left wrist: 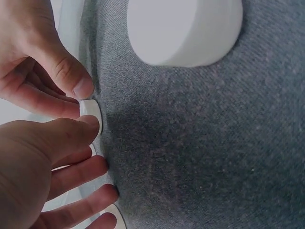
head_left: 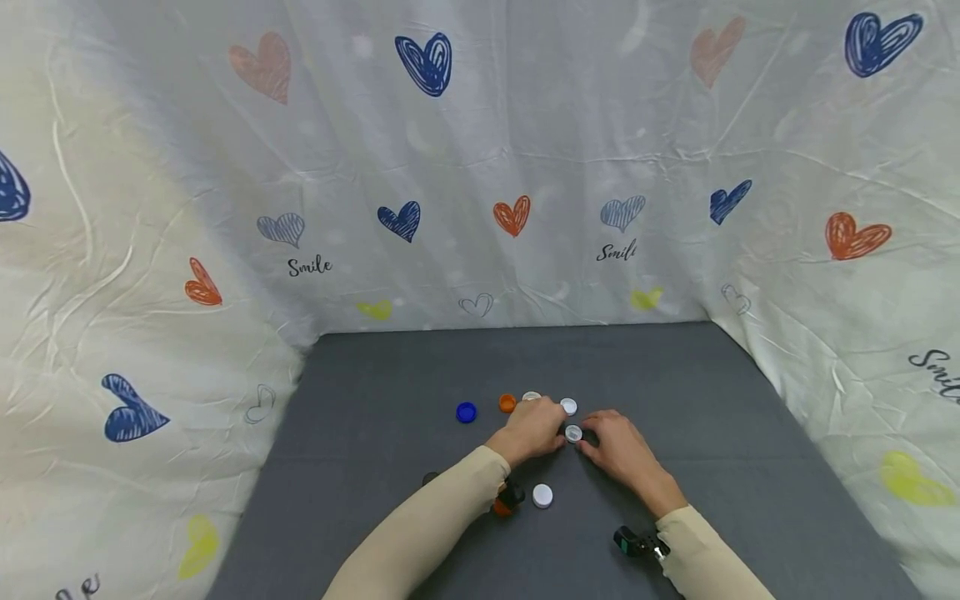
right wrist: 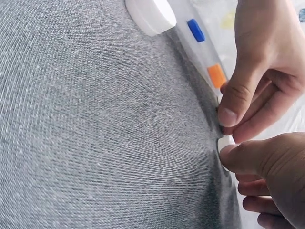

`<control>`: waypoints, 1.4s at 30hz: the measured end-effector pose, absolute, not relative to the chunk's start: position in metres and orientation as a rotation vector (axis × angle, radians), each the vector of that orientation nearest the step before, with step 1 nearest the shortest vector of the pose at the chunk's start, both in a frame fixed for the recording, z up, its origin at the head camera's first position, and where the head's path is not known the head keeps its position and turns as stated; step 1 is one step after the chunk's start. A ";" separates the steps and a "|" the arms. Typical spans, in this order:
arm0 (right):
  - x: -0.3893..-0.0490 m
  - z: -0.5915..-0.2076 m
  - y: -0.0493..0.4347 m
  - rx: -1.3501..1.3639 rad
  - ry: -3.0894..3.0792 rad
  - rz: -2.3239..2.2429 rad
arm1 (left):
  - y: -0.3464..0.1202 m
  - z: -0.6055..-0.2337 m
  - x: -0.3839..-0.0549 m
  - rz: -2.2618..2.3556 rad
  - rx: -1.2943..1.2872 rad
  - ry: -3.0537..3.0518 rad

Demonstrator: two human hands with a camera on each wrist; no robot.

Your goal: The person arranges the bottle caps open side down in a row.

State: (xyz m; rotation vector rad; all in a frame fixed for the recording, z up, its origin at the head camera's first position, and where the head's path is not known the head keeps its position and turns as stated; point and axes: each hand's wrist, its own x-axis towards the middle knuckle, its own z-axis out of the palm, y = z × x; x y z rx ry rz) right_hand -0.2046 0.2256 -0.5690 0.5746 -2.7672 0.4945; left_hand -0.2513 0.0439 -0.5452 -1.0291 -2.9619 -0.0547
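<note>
Between my two hands on the grey cloth sits a small white bottle cap [head_left: 573, 434], its hollow side up. My left hand [head_left: 531, 430] holds its left side, with the thumb [left wrist: 78, 131] over part of the rim. On the opposite side my right hand [head_left: 624, 450] pinches it, and the right thumb [right wrist: 238, 157] hides much of it in the right wrist view. Just beyond lies another white cap [head_left: 568, 407]. Past the left knuckles a further white cap [head_left: 531, 396] is partly hidden, with an orange cap [head_left: 507, 403] and a blue cap [head_left: 466, 412] to its left.
A larger white cap [head_left: 542, 496] lies closer to me, between the forearms. By the left wrist an orange item [head_left: 502, 507] is partly covered by the wrist camera. A dark round thing [head_left: 430, 477] peeks out behind the left sleeve. A heart-printed curtain [head_left: 465, 150] surrounds the table.
</note>
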 end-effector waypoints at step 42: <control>-0.198 -0.545 0.215 0.616 -2.624 0.589 | 0.023 -0.521 -0.247 -0.143 -1.101 -2.756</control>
